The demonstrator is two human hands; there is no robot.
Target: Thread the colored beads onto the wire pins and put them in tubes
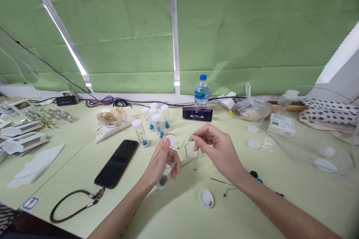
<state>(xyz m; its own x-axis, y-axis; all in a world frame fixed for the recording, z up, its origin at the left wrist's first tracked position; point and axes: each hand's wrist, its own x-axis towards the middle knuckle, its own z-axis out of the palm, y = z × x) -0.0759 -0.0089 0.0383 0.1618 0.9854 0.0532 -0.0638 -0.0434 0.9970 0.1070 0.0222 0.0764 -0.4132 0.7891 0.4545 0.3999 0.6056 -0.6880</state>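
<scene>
My left hand (164, 158) is closed, its thumb pressed on a white round cap (173, 141); whether a clear tube sits in its curled fingers I cannot tell. Below that hand shows a small round piece with a grey centre (163, 180), partly covered. My right hand (214, 147) pinches a thin bent metal wire (183, 145) between thumb and forefinger, apart from the left hand. Behind the wire a clear tube with a white base (192, 152) stands upright. Another bent wire (188, 162) stretches between the hands. An upturned white cap (206, 198) lies nearer me.
Several capped clear tubes (140, 133) with blue pieces stand at the back. Around them are a cloth pouch (112, 123), a black phone (116, 164) with a strap, a water bottle (202, 91) and a timer phone (198, 115). More wires (223, 182) lie under my right forearm.
</scene>
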